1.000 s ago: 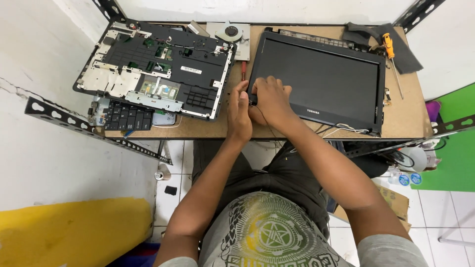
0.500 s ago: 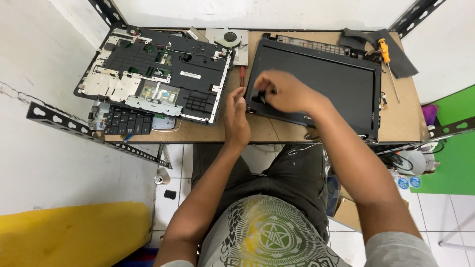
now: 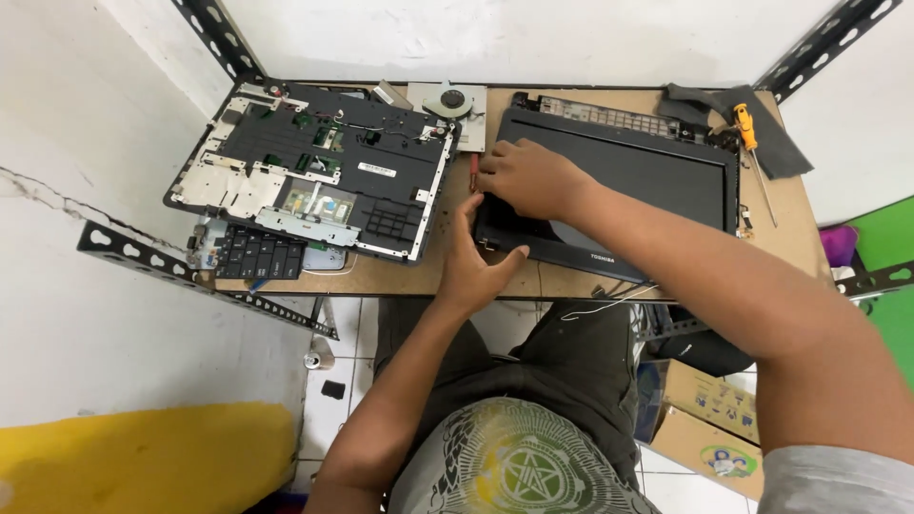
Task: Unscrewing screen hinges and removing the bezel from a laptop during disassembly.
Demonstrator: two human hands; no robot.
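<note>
— Clamped how?
— Left hand (image 3: pixel 476 271) pinched the laptop screen panel's (image 3: pixel 619 186) near-left corner; right hand (image 3: pixel 533 176) pressed flat on its left edge, fingers together.
— Room around the panel?
— Little: laptop base (image 3: pixel 314 171) just left, red-handled tool (image 3: pixel 473 171) between them, yellow screwdriver (image 3: pixel 747 128) right, bare table (image 3: pixel 790 238) beyond.

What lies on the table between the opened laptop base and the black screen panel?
In the head view, a small red-handled tool lies in the gap between the laptop base and the screen panel, by the left hand.
</note>
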